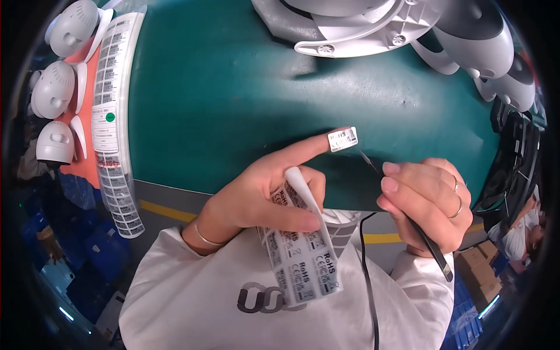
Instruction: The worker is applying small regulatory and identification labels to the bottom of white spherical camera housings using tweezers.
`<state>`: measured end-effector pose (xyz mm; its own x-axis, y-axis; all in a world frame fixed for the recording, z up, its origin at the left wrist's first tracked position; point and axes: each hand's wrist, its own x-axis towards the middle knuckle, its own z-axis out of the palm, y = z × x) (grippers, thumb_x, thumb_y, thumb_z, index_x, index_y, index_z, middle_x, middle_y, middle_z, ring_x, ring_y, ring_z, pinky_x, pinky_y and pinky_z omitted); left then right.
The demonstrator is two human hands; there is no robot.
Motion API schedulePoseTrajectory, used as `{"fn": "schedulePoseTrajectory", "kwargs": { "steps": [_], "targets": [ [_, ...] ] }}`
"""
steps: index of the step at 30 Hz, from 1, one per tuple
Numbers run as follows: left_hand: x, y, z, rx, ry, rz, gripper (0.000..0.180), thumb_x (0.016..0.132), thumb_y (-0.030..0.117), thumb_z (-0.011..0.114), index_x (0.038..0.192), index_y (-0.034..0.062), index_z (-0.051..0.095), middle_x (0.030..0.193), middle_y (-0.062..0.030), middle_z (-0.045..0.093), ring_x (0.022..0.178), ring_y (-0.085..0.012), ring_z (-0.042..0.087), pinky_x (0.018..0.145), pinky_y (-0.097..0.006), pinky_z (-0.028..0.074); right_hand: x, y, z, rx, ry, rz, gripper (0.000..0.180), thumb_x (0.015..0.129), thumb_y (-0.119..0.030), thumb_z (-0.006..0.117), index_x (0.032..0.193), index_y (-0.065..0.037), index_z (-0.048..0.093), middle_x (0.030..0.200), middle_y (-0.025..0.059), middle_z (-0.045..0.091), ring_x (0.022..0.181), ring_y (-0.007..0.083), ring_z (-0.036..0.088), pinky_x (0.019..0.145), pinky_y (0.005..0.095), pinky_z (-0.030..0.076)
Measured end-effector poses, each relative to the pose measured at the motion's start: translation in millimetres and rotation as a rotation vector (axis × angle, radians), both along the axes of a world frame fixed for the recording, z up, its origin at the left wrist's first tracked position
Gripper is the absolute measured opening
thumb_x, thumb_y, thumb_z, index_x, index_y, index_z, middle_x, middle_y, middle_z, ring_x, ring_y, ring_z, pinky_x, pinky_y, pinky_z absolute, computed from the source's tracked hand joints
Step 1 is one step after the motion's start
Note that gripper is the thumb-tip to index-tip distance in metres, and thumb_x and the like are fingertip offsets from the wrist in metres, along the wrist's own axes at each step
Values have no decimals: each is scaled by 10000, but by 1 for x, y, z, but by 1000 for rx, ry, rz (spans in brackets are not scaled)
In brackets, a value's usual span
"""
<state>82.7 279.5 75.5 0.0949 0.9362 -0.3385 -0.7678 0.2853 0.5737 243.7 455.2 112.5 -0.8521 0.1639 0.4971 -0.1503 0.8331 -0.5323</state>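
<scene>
1. Cardboard boxes (481, 271) right of the mat (204, 87), contents hidden.
2. Left hand (251, 192) pinches one sheet (306, 274) at the mat's near edge, one label (343, 140) on its index fingertip.
3. Right hand (434, 201) pinches one tool (430, 249) by that edge.
4. Three units (53, 90) left of the mat.

The mat (233, 105) is green, the shirt (192, 286) white with grey loops, the sheet (294, 256) and label (342, 139) whitish with black print, the tool (424, 238) black, left devices (53, 96) white.
</scene>
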Motion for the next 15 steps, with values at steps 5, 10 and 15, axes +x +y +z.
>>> {"fn": "schedulePoseTrajectory", "kwargs": {
  "steps": [5, 10, 15],
  "targets": [
    [-3, -3, -3, 8, -150, 46, 918, 766, 47, 736, 1482, -22, 167, 720, -29, 567, 641, -62, 535, 564, -191, 397, -6, -1, -13, 61, 6, 29, 246, 677, -80, 788, 896, -15, 695, 840, 77, 687, 733, 192, 685, 563, 264, 493],
    [-2, -2, -1, -26, -169, 38, 920, 763, 49, 736, 1482, -24, 167, 714, -29, 568, 641, -63, 541, 565, -188, 397, -7, 0, -19, 49, 4, 47, 245, 679, -68, 781, 897, -2, 690, 846, 82, 685, 729, 197, 682, 561, 262, 495],
    [-5, 1, 0, -7, -153, 2, 921, 765, 30, 731, 1490, -3, 164, 719, -34, 584, 644, -65, 559, 574, -188, 409, -6, 2, -16, 31, 6, 41, 255, 666, -63, 785, 894, -1, 689, 843, 86, 681, 735, 198, 684, 560, 269, 494]
  ]
}}
